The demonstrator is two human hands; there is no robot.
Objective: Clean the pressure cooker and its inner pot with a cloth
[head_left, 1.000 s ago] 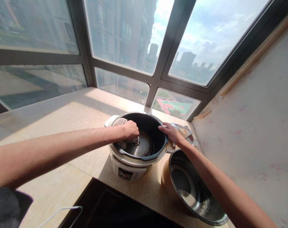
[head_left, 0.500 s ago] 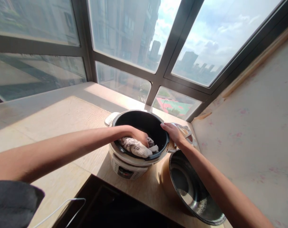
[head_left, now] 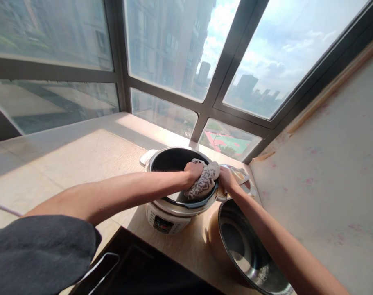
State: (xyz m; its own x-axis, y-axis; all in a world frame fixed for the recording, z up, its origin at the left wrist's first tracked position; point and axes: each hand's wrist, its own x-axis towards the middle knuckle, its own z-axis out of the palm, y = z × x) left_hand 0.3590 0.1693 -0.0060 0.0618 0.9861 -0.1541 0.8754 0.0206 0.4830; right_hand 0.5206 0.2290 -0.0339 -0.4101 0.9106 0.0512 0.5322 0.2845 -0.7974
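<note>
A white electric pressure cooker with a dark inner pot stands on the counter, its top uncovered. My left hand is closed on a bunched, speckled grey-white cloth and presses it against the right inner wall and rim of the pot. My right hand grips the cooker's right rim beside its handle; its fingertips are partly hidden behind the cloth.
A metal pot lies tilted on its side to the right, below my right forearm. A black cooktop with a white cable is in front. Windows and a papered wall enclose the counter.
My left hand has moved the cloth from the pot's near left side to its right wall and rim. My right hand stays at the right rim. The view has shifted slightly.
</note>
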